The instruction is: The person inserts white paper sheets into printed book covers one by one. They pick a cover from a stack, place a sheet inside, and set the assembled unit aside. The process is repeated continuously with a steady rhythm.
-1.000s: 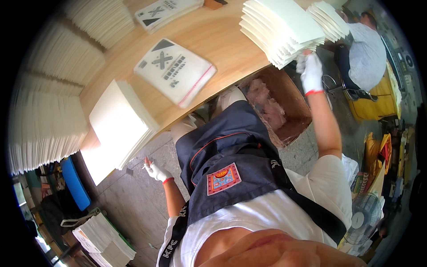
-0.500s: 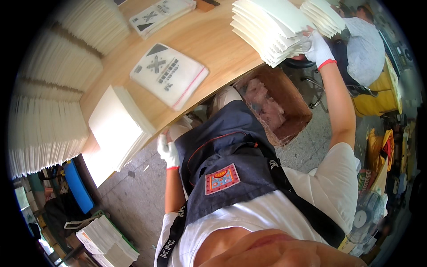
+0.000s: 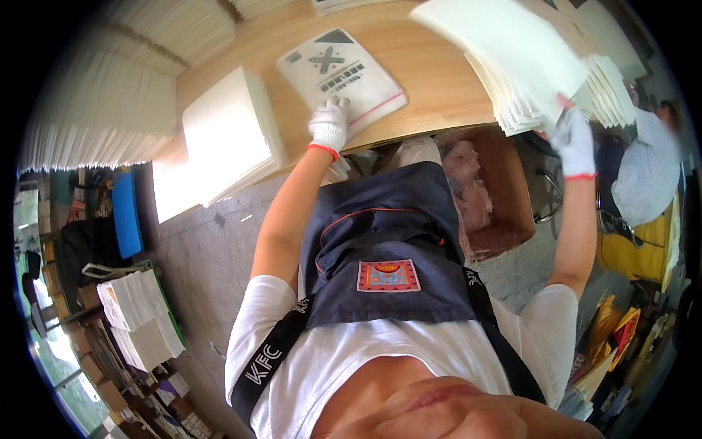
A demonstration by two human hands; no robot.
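My left hand (image 3: 328,126), in a white glove with a red cuff, rests at the near left corner of a pile of clear plastic bags (image 3: 365,79) with black print and a pink strip. Its fingers are bent against the top bag; the fingertips are partly hidden. At the right, my gloved right hand (image 3: 572,140), slightly blurred, pinches the near corner of a white paper sheaf (image 3: 504,47). The sheaf slants above a fanned stack of white paper (image 3: 510,110). Whether it is one sheet or several, I cannot tell.
A thick white paper stack (image 3: 228,135) stands by the table's left edge, with tall paper piles (image 3: 95,110) behind it. Below the table is a brown carton (image 3: 504,197) of plastic scraps. Another person (image 3: 647,168) sits at the right.
My left hand has risen from beside the table edge onto the plastic bags. My right hand has the white paper sheaf raised and swung over its stack. The whole view has shifted.
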